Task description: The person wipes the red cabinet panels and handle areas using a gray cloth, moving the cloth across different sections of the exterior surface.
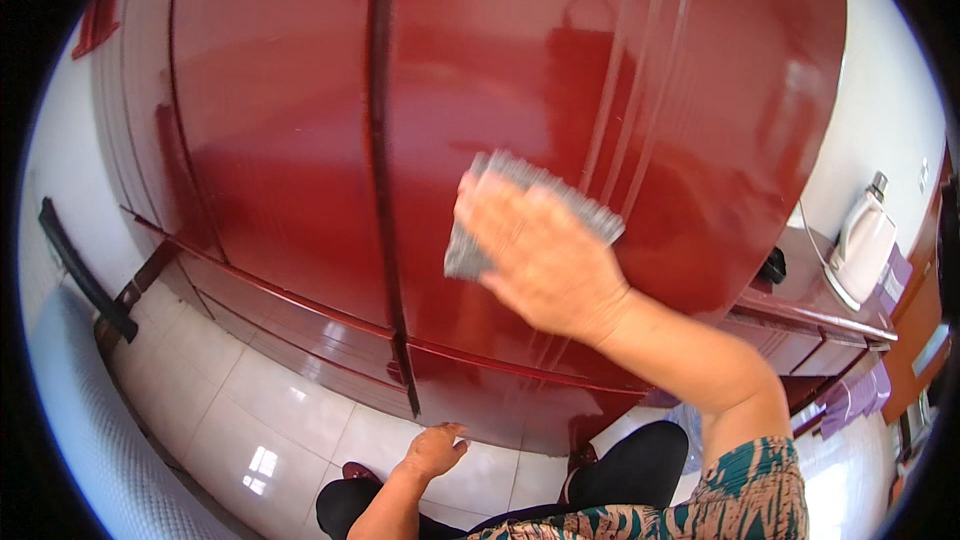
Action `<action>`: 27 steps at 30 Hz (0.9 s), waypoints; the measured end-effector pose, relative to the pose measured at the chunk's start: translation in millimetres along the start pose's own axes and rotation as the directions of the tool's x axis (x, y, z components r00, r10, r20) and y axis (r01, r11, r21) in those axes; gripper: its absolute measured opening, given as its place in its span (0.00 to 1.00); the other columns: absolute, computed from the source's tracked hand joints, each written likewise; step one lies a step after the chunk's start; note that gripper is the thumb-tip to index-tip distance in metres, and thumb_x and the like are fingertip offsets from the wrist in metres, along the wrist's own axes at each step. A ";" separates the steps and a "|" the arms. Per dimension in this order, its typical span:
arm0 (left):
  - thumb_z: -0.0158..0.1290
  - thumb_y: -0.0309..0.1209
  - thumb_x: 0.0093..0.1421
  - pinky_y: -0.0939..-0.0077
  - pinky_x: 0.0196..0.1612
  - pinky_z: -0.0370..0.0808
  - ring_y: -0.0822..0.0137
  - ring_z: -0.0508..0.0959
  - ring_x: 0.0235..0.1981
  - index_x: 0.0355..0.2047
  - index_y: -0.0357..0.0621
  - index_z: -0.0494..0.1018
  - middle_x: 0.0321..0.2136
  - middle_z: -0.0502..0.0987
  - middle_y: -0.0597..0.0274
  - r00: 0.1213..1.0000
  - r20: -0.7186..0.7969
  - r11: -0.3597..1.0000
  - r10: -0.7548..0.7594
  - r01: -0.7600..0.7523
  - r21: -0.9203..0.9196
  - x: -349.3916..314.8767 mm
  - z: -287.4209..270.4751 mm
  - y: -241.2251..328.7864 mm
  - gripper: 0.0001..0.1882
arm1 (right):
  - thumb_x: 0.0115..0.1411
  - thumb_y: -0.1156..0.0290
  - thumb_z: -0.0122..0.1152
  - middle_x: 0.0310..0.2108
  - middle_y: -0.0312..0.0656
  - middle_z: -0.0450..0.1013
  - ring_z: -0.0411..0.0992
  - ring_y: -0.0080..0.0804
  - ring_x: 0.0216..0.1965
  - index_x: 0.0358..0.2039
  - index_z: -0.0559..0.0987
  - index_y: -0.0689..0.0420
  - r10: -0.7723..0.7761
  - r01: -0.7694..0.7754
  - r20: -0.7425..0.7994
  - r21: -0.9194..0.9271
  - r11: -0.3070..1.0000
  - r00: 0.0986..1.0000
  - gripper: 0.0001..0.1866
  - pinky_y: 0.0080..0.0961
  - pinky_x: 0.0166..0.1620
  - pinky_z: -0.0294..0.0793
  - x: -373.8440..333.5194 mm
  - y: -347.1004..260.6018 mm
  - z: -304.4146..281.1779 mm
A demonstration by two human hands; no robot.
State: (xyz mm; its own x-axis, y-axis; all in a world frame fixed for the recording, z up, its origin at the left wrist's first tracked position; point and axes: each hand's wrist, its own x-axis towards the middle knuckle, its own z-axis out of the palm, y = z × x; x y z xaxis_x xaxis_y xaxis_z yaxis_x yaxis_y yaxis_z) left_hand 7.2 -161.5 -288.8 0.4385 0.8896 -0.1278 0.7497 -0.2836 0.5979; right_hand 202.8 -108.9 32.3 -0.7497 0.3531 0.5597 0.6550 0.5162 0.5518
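My right hand (545, 255) presses a folded grey cloth (466, 254) flat against the glossy dark red door (490, 70) of a wardrobe. The cloth sticks out past the fingertips and along both sides of the hand, which is slightly blurred. Low down near my knee, my left hand (435, 450) hangs in front of the wardrobe's base with nothing in it. Its fingers are loosely bent and the thumb stands apart.
At the right, a white electric kettle (862, 245) stands on a red side cabinet (800, 270) next to the wardrobe. A bed with a pale blue cover (95, 420) borders the left. Glossy white tiles (275, 400) cover the floor.
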 end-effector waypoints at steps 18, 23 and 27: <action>0.53 0.39 0.58 0.62 0.48 0.73 0.52 0.77 0.44 0.46 0.40 0.74 0.44 0.77 0.48 0.999 0.035 0.998 0.017 -0.014 -0.067 -6.8 1.5 4.0 0.20 | 0.63 0.63 0.37 0.68 0.38 0.51 0.46 0.29 0.69 0.66 0.57 0.58 0.017 0.005 0.085 -0.259 0.966 0.996 0.30 0.33 0.68 0.40 -151.2 -55.0 60.4; 0.54 0.40 0.57 0.64 0.45 0.75 0.55 0.79 0.40 0.46 0.40 0.74 0.42 0.79 0.50 0.999 0.037 0.997 -0.032 0.035 -0.076 -4.1 10.3 -16.7 0.20 | 0.62 0.66 0.32 0.70 0.37 0.47 0.42 0.28 0.71 0.67 0.55 0.57 -0.127 0.173 0.235 -0.189 0.967 0.964 0.31 0.34 0.70 0.32 -194.0 -66.2 71.3; 0.54 0.41 0.57 0.65 0.45 0.75 0.55 0.79 0.40 0.47 0.41 0.74 0.42 0.79 0.51 0.999 0.023 0.996 -0.029 0.031 -0.078 -7.0 8.1 -21.2 0.21 | 0.63 0.63 0.38 0.68 0.38 0.52 0.46 0.28 0.70 0.66 0.57 0.56 -0.037 0.068 0.174 -0.174 0.982 0.984 0.30 0.35 0.69 0.36 -201.5 -31.1 36.8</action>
State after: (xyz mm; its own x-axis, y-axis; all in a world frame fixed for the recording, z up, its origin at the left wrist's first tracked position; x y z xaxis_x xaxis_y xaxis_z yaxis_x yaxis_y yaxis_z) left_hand -7.7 -164.6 -307.0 0.4279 0.8890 -0.1632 0.7218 -0.2274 0.6537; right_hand 330.1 -167.4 -120.4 -0.7784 0.4638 0.4231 0.6091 0.3950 0.6877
